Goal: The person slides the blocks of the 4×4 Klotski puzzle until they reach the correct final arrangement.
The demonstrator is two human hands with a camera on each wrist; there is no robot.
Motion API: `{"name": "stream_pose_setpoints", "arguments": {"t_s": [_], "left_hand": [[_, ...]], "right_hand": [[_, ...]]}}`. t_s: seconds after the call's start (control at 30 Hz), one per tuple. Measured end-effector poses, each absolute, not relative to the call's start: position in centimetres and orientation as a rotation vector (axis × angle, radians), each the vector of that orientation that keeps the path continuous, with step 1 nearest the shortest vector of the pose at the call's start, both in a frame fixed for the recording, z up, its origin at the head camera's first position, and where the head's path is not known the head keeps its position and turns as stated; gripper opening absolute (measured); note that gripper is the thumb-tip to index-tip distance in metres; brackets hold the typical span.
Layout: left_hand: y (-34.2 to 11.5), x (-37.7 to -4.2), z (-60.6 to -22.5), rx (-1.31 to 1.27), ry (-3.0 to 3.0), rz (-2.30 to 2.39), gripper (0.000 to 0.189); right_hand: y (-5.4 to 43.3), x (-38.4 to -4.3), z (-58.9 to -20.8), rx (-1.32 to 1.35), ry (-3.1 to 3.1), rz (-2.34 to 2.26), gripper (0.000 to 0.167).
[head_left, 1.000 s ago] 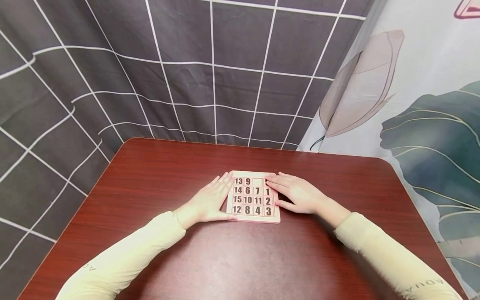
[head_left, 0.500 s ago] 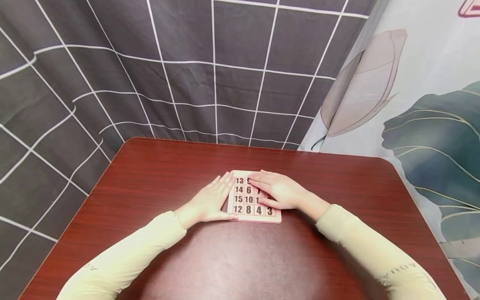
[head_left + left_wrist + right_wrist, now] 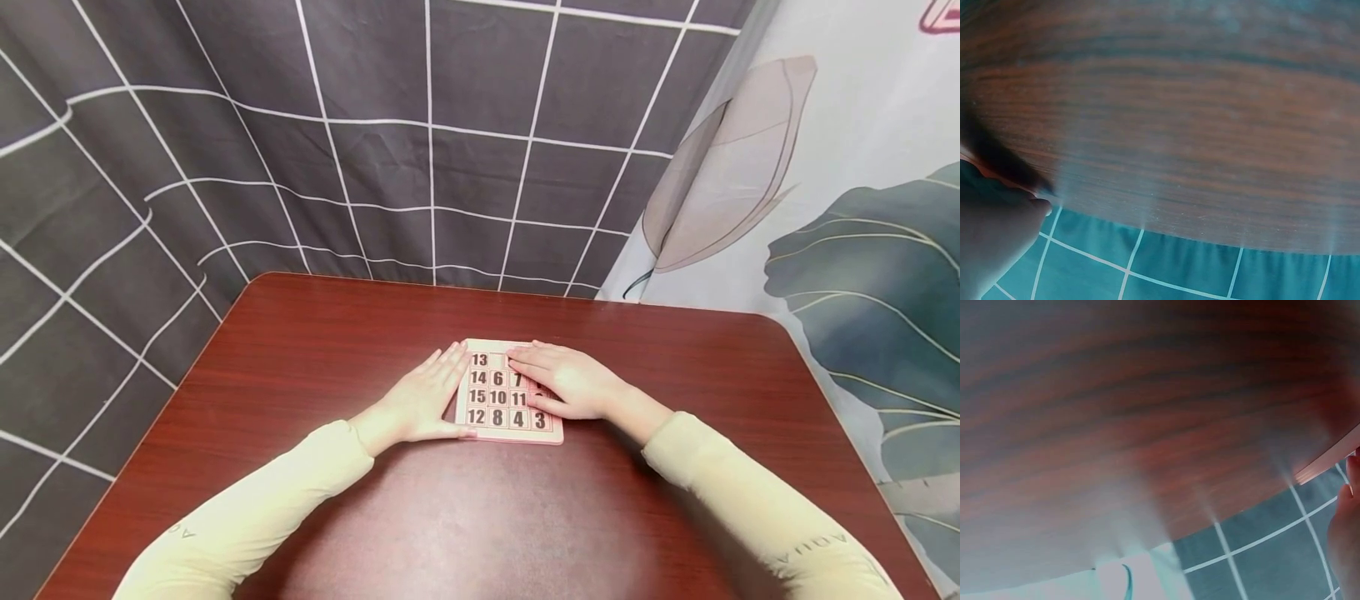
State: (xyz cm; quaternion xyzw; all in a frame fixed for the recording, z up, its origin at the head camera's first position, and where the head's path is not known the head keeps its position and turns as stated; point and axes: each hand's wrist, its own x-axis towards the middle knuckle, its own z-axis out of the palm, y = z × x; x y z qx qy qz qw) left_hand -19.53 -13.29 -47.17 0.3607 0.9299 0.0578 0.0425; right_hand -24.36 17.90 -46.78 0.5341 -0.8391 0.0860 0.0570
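A pale square sliding number puzzle (image 3: 498, 398) lies flat on the table in the head view. My left hand (image 3: 420, 402) rests along its left side, fingers straight at the upper left corner and thumb at the bottom edge. The right hand (image 3: 577, 385) reaches in from the right, its extended fingers over the upper right tiles, which they partly hide. A gap shows in the top row beside the 13 tile (image 3: 479, 360). In the right wrist view the puzzle's edge (image 3: 1329, 456) shows beside part of that hand; only a bit of my left hand shows in the left wrist view.
The reddish-brown wooden table (image 3: 360, 325) reaches back to a dark grey curtain (image 3: 375, 167) with white grid lines. At the right hangs a white curtain (image 3: 697, 283) printed with large leaves.
My right hand has moved left across the puzzle, then slightly back right. The top-row gap has shifted from third to second place, where the 9 was. The left hand has stayed put.
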Motion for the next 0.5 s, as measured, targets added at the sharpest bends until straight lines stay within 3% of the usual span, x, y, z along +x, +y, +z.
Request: {"name": "stream_pose_setpoints", "arguments": {"t_s": [0.5], "left_hand": [[-13.3,-19.4,-47.1,1.095,2.840,0.177,0.116]], "right_hand": [[17.8,-24.4,-47.0,1.631,-2.469,0.302,0.062]]}}
